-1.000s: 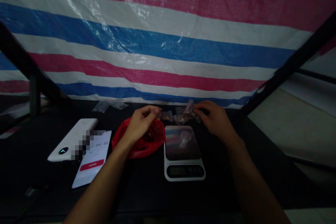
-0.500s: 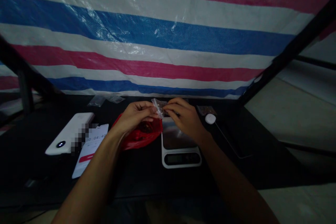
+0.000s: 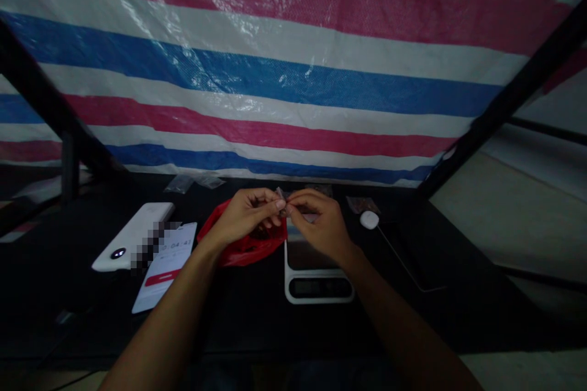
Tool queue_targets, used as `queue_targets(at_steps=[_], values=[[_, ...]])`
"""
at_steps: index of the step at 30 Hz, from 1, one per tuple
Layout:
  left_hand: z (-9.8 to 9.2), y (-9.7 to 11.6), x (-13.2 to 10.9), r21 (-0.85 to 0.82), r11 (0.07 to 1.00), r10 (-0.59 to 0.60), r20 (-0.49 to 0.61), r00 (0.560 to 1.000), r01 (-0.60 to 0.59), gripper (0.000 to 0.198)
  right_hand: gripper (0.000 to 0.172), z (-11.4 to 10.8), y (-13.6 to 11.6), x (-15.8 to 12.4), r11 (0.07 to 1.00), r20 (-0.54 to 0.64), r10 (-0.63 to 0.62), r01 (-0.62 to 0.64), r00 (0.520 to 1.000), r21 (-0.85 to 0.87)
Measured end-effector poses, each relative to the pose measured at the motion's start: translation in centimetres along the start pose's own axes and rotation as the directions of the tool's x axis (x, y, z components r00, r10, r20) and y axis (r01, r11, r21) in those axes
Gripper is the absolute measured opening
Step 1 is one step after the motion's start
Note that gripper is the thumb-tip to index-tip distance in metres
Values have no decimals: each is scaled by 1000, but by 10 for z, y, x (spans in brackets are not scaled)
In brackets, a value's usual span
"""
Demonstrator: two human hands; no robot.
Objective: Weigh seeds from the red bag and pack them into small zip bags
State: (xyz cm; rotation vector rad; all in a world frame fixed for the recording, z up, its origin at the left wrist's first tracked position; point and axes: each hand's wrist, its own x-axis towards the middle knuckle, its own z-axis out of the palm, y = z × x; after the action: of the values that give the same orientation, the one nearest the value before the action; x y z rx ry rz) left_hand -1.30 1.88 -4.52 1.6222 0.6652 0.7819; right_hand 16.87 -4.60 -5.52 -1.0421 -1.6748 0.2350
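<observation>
A small clear zip bag (image 3: pixel 280 193) is pinched between my two hands, over the line between a red plastic bag (image 3: pixel 247 254) and a white kitchen scale (image 3: pixel 320 300). My left hand (image 3: pixel 246 215) grips the zip bag's left side, thumb against curled fingers, above the red bag. From the right, my right hand (image 3: pixel 323 223) closes thumb and fingertips on it, above the scale's metal plate. Most of the zip bag is hidden by my fingers, so its contents do not show clearly. Small dark bits lie inside the open red bag.
Filled little bags (image 3: pixel 364 205) lie behind the scale; flat clear bags (image 3: pixel 180 183) are at the back left. A white power bank (image 3: pixel 132 237) and a phone (image 3: pixel 170 259) showing a timer lie left. A round white object (image 3: pixel 369 220) sits right. A striped sheet (image 3: pixel 293 85) hangs behind.
My hands have drawn closer together around the zip bag, which is now more covered by fingers. The view has tilted up slightly, so everything sits lower in the picture.
</observation>
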Motion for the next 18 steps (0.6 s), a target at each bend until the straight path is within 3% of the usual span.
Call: queue_targets(at_steps=[7, 11, 14, 18], values=[[4, -1, -2, 35, 997, 60, 75, 995, -63, 29, 6, -2, 6, 1, 981, -58, 172, -165, 983, 99], [3, -2, -1, 14, 993, 117, -6, 993, -117, 25, 8, -4, 8, 4, 932, -135, 352, -334, 926, 141], [7, 0, 0, 55, 977, 212, -108, 971, -207, 21, 15, -3, 7, 3, 890, -73, 416, -389, 906, 239], [16, 1, 1, 84, 978, 201, -163, 966, -189, 21, 27, -4, 1, 0, 914, 83, 320, -331, 944, 235]])
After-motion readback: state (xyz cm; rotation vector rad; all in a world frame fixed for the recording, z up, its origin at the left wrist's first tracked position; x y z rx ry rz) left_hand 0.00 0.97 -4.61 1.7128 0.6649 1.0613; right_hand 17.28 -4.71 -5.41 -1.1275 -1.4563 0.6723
